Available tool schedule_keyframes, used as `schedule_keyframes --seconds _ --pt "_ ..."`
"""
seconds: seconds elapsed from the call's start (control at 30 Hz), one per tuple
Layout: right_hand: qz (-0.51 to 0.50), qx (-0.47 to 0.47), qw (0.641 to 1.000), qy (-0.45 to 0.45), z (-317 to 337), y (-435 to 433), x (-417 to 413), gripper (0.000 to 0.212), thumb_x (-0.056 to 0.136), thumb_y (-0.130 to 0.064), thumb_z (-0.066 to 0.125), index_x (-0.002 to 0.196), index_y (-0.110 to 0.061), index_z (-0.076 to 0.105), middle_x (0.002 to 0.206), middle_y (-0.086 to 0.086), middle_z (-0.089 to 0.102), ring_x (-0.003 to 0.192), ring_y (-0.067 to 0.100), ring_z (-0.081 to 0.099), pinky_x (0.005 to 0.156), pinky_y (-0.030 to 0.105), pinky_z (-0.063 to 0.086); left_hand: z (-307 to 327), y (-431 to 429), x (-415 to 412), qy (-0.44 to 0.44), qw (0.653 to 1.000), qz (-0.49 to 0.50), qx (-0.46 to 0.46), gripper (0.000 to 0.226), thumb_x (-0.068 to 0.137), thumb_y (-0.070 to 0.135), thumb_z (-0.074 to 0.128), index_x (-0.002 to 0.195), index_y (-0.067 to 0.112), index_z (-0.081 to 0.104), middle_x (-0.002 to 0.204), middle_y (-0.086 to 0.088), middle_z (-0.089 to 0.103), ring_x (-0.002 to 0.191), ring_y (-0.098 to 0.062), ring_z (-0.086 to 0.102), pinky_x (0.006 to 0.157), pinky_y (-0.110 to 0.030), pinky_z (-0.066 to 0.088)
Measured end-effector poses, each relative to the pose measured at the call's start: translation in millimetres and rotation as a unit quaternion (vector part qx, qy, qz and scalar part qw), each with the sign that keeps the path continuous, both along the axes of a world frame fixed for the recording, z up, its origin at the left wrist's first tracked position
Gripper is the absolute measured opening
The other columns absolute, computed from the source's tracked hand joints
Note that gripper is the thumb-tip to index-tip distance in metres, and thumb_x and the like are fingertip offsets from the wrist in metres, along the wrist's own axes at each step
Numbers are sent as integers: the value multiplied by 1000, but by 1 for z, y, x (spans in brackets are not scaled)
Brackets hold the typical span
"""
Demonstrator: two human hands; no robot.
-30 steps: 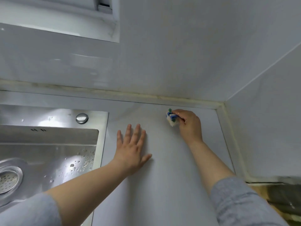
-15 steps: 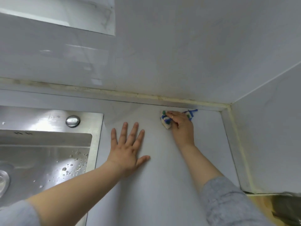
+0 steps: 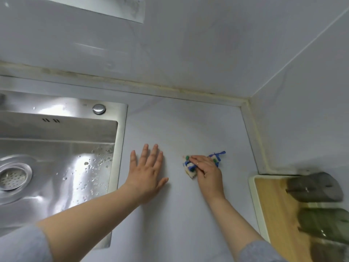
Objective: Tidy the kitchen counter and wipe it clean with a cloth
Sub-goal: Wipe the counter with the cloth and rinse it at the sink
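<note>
My left hand [image 3: 146, 174] lies flat on the counter [image 3: 179, 129], palm down, fingers straight and slightly spread, holding nothing. It sits just beside the right edge of the sink [image 3: 56, 148]. My right hand [image 3: 206, 171], at 3 o'clock from the left and apart from it, has its fingers curled over the cloth [image 3: 189, 167] and presses it onto the counter. The cloth is a small bunched wad, white with blue and green markings. It shows past the fingertips toward 9 o'clock, and a blue-edged end sticks out from under the hand toward 1 o'clock. The steel sink takes the 9 o'clock side, with water drops in the basin, a drain strainer [image 3: 13, 175] at far left and a round metal cap [image 3: 99, 108] on the rim. Discoloured sealant [image 3: 170, 88] runs along the wall joint at 12 o'clock. At 4 o'clock is a wooden board [image 3: 272, 205] with a pale rim; over it are a grey item [image 3: 314, 187] and a green item [image 3: 324, 224], too blurred to identify.
</note>
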State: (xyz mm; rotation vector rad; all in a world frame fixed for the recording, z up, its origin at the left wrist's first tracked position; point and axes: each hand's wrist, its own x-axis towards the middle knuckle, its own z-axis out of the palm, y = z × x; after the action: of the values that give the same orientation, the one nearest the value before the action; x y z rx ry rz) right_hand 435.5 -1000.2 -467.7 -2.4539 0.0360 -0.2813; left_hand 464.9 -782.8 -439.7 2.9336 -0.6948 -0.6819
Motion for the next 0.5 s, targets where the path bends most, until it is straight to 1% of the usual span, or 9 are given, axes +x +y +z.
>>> schedule_keyframes --seconds 0.07,0.1,0.13,0.2,0.23,0.33,0.5 --pt "-9 -2 1000 8 -2 5 -30 38 78 1 53 106 -15 73 111 -15 63 107 0 55 100 15 37 1 3 -26 2 1000 -12 3 89 80 68 -6 151 16 -15 157 -7 -25 143 -33 -24 113 -57 -10" --pt "-13 -3 1000 9 -2 9 -49 38 78 0 53 107 -15 73 111 -14 63 108 0 54 101 15 37 2 6 -42 4 1000 -19 2 91 75 67 -10 151 16 -15 157 -7 -25 143 -33 -24 113 -57 -10" --pt "-18 -7 1000 8 -2 13 -65 38 79 1 53 107 -15 73 111 -14 63 108 0 54 101 15 37 3 8 -56 8 1000 -26 3 88 80 67 -6 151 15 -15 157 -7 -25 143 -33 -25 113 -57 -11" --pt "-24 -10 1000 9 -3 19 -99 37 80 1 53 107 -14 73 111 -13 64 108 1 55 101 17 38 4 13 -87 17 999 -30 -1 79 95 61 15 151 15 -15 157 -6 -25 143 -32 -25 113 -56 -11" --pt "-27 -12 999 11 -3 22 -112 37 80 1 53 107 -14 73 111 -12 64 109 1 55 101 17 39 5 15 -99 21 999 -29 -6 78 97 58 20 151 15 -15 157 -6 -25 143 -32 -25 113 -56 -12" --pt "-30 -16 999 12 -1 32 -163 38 80 4 54 108 -15 72 113 -15 63 110 0 54 101 17 38 4 25 -143 16 999 -29 -11 78 97 56 23 151 15 -15 157 -7 -25 143 -33 -25 113 -56 -11" --pt "-36 -20 999 14 0 44 -236 46 76 14 58 108 -16 72 114 -16 61 110 -4 51 102 18 38 5 42 -205 14 1000 -14 -3 79 97 57 24 151 15 -15 158 -6 -25 143 -32 -25 113 -56 -11"
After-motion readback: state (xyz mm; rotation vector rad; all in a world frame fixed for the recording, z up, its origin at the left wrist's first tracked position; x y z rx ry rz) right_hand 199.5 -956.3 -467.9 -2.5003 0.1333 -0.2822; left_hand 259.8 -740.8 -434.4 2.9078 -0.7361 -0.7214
